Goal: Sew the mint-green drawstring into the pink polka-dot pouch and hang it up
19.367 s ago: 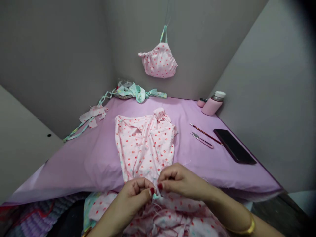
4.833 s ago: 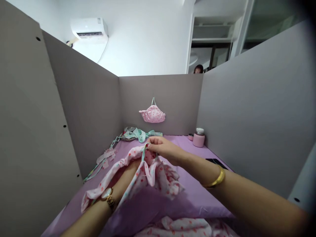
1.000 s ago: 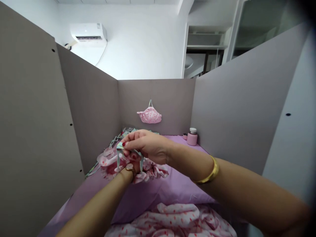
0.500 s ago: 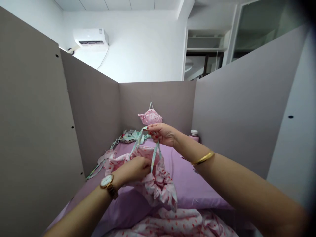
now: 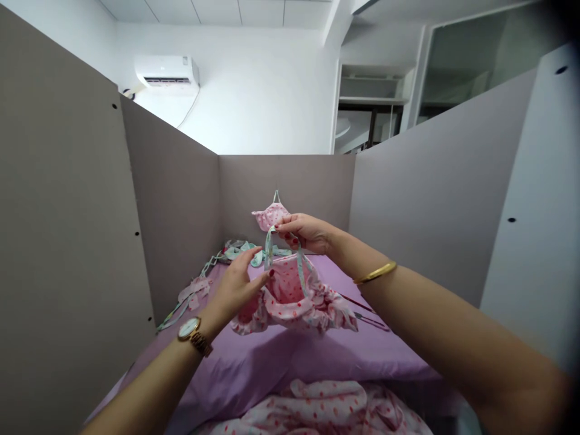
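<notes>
Right hand [image 5: 308, 233] pinching mint strap [image 5: 269, 246] | left hand [image 5: 233, 291] spread apart | air-conditioner label [image 5: 185, 61] illegible

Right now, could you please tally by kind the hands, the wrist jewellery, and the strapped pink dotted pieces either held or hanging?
Hands: 2 (left hand, right hand)
Watches: 1 (wristwatch)
Bangles: 1 (gold bangle)
Strapped dotted pieces: 2 (held piece, hanging piece)
Total: 6

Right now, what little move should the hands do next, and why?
Maybe close the left hand gently on the left edge of the pink dotted cloth: that hand is open beside it, while the right hand holds it up by its green straps.
</notes>
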`<action>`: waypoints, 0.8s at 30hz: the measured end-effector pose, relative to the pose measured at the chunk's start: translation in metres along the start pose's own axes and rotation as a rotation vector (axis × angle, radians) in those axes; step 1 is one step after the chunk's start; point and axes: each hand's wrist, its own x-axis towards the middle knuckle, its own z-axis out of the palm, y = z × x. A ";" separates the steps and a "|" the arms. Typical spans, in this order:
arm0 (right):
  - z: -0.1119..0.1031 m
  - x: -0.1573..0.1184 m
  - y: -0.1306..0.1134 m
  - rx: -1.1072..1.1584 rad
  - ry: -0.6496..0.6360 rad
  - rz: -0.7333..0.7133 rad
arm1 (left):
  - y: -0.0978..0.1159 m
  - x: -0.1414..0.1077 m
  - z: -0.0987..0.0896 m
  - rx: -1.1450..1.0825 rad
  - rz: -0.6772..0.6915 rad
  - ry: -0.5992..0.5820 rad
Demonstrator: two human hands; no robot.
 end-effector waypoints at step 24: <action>-0.011 -0.002 0.012 -0.055 0.025 -0.048 | 0.007 0.002 -0.005 -0.056 -0.060 0.132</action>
